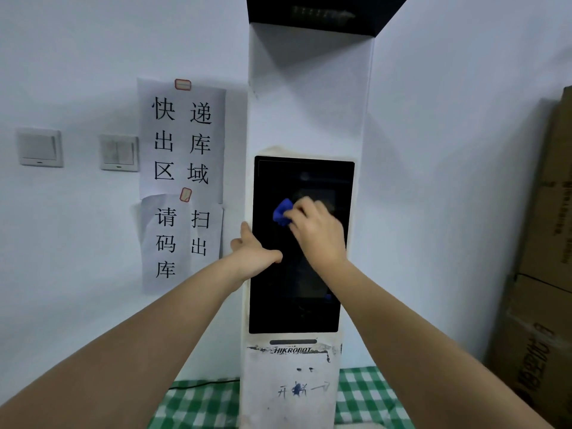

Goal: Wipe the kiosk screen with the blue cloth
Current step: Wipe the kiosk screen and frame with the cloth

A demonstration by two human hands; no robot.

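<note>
The right hand (315, 230) has its grip closed around the blue cloth (282, 213), bunched into a small wad. It presses the cloth on the kiosk screen (294, 305), a little above the middle of the screen and toward its left side. The left hand (255, 252) holds nothing. Its fingers are spread flat against the left edge of the screen, with the thumb lying on the glass, as if to keep the kiosk steady.

So the wiping looks under way. The screen is dark, and I cannot tell which parts are clean. The top and the whole lower half below the cloth probably need wiping.
</note>
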